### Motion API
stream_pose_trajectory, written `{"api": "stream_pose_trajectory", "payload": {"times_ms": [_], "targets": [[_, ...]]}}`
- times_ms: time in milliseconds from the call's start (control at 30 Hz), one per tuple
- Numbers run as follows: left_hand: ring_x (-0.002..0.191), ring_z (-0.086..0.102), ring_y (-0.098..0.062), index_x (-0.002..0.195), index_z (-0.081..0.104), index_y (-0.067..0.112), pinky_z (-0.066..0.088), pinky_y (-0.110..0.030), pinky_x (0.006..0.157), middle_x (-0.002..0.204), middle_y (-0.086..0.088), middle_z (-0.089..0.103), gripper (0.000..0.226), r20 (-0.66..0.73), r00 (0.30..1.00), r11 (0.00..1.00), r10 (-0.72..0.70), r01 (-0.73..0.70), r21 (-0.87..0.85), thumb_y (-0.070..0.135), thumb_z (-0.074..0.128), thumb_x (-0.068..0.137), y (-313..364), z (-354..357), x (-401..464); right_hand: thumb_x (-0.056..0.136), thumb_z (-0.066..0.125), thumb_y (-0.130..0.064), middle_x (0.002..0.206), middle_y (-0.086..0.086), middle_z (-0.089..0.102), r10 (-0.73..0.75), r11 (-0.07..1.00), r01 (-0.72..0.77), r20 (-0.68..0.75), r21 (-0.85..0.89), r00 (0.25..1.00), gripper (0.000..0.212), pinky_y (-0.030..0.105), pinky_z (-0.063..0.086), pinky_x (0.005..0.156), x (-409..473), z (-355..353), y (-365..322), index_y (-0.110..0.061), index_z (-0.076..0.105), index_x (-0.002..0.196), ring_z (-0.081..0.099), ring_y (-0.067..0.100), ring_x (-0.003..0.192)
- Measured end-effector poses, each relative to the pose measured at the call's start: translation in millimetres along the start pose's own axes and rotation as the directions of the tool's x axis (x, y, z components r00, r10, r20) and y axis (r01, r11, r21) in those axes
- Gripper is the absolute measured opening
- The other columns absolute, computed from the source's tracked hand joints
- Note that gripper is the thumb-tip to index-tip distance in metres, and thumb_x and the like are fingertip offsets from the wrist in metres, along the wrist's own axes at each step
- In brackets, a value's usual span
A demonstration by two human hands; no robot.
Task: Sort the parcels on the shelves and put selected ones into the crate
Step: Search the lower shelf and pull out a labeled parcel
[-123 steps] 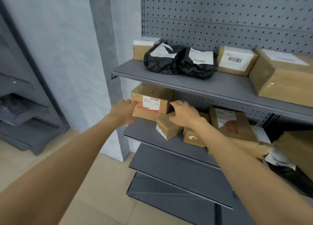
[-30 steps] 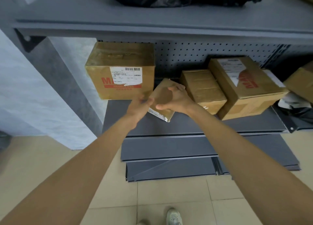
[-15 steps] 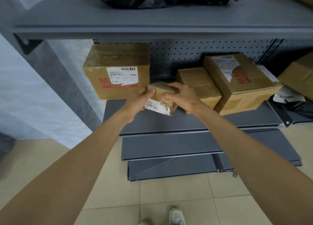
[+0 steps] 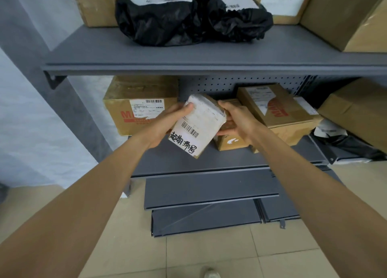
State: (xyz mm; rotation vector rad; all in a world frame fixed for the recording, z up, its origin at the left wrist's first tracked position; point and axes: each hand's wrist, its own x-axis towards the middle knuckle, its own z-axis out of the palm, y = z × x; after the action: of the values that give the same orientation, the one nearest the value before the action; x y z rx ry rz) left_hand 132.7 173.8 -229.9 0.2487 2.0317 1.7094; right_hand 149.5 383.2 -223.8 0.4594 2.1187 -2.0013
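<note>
While lifted clear of the middle shelf [image 4: 209, 160], the small parcel [image 4: 199, 124] sits between both hands, label face up toward the camera. Left hand [image 4: 167, 123]: grip closed on the parcel's left edge, thumb over the top corner. Right hand [image 4: 236, 120]: grip closed on its right side, fingers beneath. Long axis: tilted, running from upper right, near the shelf back, down to lower left, toward the person. Both hands equally near. Neighbours: large carton [image 4: 142, 106] left, labelled carton [image 4: 274, 110] right, black bags [image 4: 188, 16] above. Crate: not in view; judged to lie off-frame, so the carry likely begins with a turn away.
</note>
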Motion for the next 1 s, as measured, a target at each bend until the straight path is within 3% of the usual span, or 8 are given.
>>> {"api": "stream_pose_trajectory", "payload": {"times_ms": [133,267,400,500,600,700,833,1000], "targets": [[0.107,0.067,-0.019,0.133,0.047,0.03,0.053,-0.037,0.087,0.116,0.002,0.071,0.056,0.031,0.999,0.999,-0.026,0.027,-0.033,0.05,0.064,0.084,-9.2,-0.7,3.7,0.098,0.051,-0.036,0.105,0.019,0.071,0.066,0.998,-0.067,0.045,0.008,0.997,0.039,0.042,0.061,0.071,1.7,1.1,4.5,-0.004,0.064,0.116,0.068,0.029,0.099],[0.101,0.07,-0.021,0.126,0.052,0.031,0.054,-0.04,0.09,0.109,0.001,0.073,0.047,0.008,0.998,0.997,-0.066,0.066,0.028,0.047,0.066,0.084,-14.6,-2.8,5.8,0.098,0.052,-0.035,0.114,0.014,0.067,0.072,0.995,-0.067,0.068,-0.07,0.995,0.04,0.046,0.06,0.079,4.8,0.6,11.8,-0.01,0.056,0.128,0.066,0.027,0.105],[0.098,0.071,-0.018,0.129,0.051,0.031,0.057,-0.04,0.086,0.107,0.003,0.074,0.051,-0.043,0.994,0.994,-0.104,0.103,-0.023,0.05,0.065,0.084,-14.8,-2.1,9.5,0.075,0.066,-0.067,0.127,0.005,0.063,0.079,0.996,-0.071,0.151,-0.055,0.985,0.083,0.061,0.044,0.1,4.4,4.7,6.2,-0.018,0.047,0.139,0.056,0.022,0.12],[0.098,0.071,-0.017,0.129,0.051,0.035,0.058,-0.045,0.083,0.108,0.005,0.074,0.053,-0.117,0.983,0.98,-0.143,0.124,-0.155,0.057,0.064,0.082,-13.4,-0.2,12.0,0.065,0.071,-0.071,0.139,-0.003,0.054,0.073,0.997,-0.076,0.156,0.019,0.985,0.1,0.068,0.034,0.102,2.1,12.3,9.8,-0.027,0.032,0.146,0.049,0.025,0.127],[0.099,0.07,-0.02,0.125,0.051,0.039,0.055,-0.051,0.085,0.107,0.003,0.074,0.052,-0.163,0.966,0.958,-0.2,0.158,-0.241,0.062,0.063,0.08,-14.1,4.2,13.2,0.081,0.068,-0.054,0.132,-0.009,0.057,0.051,0.997,-0.061,0.172,0.055,0.984,0.086,0.068,0.035,0.1,2.7,20.5,25.5,-0.044,0.016,0.148,0.055,0.023,0.119],[0.099,0.069,-0.023,0.123,0.049,0.042,0.052,-0.056,0.088,0.106,0.003,0.073,0.05,-0.165,0.956,0.946,-0.241,0.194,-0.26,0.068,0.057,0.08,-15.0,11.6,11.5,0.074,0.071,-0.059,0.125,-0.011,0.065,0.041,0.996,-0.053,0.151,0.076,0.988,0.087,0.067,0.038,0.099,5.8,32.0,39.4,-0.055,0.019,0.144,0.058,0.023,0.117],[0.097,0.069,-0.023,0.128,0.041,0.039,0.053,-0.056,0.085,0.108,0.002,0.071,0.057,-0.164,0.946,0.932,-0.279,0.225,-0.284,0.071,0.051,0.082,-14.4,21.0,6.0,0.081,0.065,-0.056,0.111,-0.012,0.072,0.011,0.987,-0.025,0.085,0.159,0.996,0.066,0.058,0.05,0.093,6.1,40.5,46.9,-0.051,0.035,0.139,0.066,0.018,0.107],[0.107,0.063,-0.02,0.124,0.048,0.038,0.05,-0.057,0.09,0.116,0.003,0.068,0.055,-0.118,0.952,0.946,-0.281,0.255,-0.198,0.074,0.04,0.084,-10.4,16.6,2.8,0.086,0.062,-0.053,0.109,-0.008,0.073,0.012,0.982,-0.018,0.034,0.188,0.999,0.055,0.051,0.057,0.084,4.9,34.9,44.4,-0.04,0.044,0.137,0.07,0.018,0.1]]}}
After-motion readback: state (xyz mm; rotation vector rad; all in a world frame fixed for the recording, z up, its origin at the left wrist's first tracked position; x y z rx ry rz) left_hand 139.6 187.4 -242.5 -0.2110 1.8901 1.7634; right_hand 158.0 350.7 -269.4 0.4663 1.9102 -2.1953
